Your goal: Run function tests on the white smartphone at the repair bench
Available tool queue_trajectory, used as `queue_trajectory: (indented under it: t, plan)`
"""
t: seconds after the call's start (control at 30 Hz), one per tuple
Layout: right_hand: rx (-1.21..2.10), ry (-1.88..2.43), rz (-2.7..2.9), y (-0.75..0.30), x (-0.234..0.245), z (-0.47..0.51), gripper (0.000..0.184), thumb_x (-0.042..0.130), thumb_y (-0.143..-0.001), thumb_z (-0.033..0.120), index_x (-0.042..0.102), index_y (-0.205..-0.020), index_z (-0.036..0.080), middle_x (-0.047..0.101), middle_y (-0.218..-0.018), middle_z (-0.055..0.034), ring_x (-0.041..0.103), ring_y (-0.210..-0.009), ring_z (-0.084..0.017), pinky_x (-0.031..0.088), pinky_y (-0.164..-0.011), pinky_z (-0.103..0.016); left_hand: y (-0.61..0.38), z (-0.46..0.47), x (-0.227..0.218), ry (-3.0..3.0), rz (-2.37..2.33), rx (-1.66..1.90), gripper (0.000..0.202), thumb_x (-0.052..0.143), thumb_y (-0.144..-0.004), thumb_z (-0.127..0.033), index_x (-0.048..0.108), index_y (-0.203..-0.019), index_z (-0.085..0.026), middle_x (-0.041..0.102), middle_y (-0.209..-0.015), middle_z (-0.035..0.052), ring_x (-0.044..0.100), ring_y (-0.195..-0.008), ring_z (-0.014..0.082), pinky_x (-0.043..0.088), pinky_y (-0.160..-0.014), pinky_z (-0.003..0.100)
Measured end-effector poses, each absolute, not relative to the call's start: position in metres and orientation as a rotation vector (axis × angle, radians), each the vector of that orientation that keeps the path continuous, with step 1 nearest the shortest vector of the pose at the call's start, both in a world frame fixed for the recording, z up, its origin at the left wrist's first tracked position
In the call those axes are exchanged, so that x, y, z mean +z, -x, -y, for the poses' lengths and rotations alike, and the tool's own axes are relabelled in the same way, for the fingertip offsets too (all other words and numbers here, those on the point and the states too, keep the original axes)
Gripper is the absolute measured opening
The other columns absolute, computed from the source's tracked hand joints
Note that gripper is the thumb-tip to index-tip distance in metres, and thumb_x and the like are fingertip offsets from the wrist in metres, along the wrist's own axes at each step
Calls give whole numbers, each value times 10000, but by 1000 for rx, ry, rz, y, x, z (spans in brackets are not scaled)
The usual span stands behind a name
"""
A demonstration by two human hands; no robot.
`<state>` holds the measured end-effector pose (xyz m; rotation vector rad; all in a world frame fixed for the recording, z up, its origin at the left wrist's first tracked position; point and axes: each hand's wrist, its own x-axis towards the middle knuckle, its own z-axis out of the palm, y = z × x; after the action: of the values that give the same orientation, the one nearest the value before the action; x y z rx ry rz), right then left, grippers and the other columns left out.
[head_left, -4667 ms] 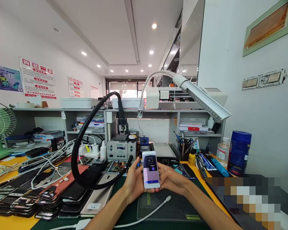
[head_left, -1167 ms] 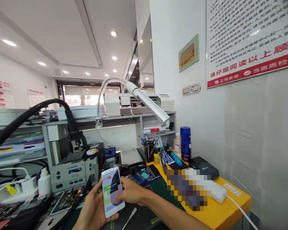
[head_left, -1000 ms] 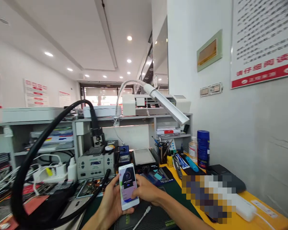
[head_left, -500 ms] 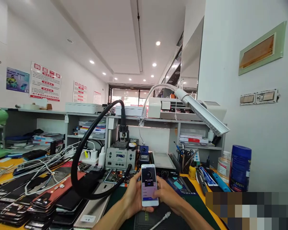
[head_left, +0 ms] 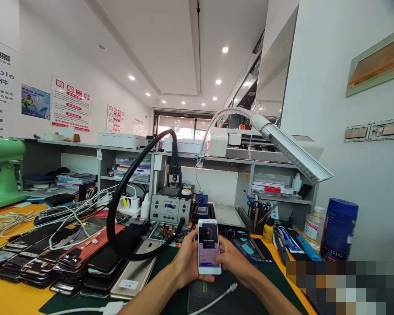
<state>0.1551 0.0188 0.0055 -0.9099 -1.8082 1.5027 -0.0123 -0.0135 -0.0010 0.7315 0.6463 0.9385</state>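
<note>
A white smartphone (head_left: 209, 256) with a lit screen stands nearly upright above the mat, in the lower middle of the head view. My left hand (head_left: 188, 258) is wrapped around its left side and lower edge. On the phone's right side, my right hand (head_left: 229, 257) has its fingers behind the edge, and its thumb lies over the lower right of the screen. The screen shows a dark panel with a round dial above a pale lower part. Below the hands, a white cable (head_left: 216, 299) with a bare plug lies on a dark pad (head_left: 246, 293).
Piles of old phones (head_left: 65, 262) and tangled white cables (head_left: 75, 210) cover the left. A thick black hose (head_left: 113, 210) loops up from the grey rework station (head_left: 170, 209). A lamp (head_left: 295, 151) hangs over the right, above a blue canister (head_left: 339, 229) and a clear bottle (head_left: 313, 223).
The camera view has tilted down slightly and turned left, so the surroundings sit farther right. Both hands keep the phone in much the same hold, and its screen looks alike.
</note>
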Motion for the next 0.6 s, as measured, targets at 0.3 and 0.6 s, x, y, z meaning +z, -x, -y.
queue_trajectory:
  t: [0.3, 0.6]
  plan:
    - [1510, 926, 1805, -155, 13, -13, 619, 560, -566, 108, 546, -1180, 187, 661, -941, -29, 617, -892, -225, 472, -710, -291, 14, 13, -4, -733, -608, 928, 699, 399, -850, -742, 633, -1128, -144, 699, -939, 142, 685, -721, 263, 551, -505, 348]
    - [1543, 926, 1784, -154, 10, -15, 627, 575, -567, 111, 528, -1187, 193, 667, -961, -30, 627, -904, -230, 486, -725, -307, 14, 11, -4, -732, -627, 924, 710, 391, -849, -751, 606, -1167, -154, 713, -955, 152, 698, -714, 281, 546, -526, 364]
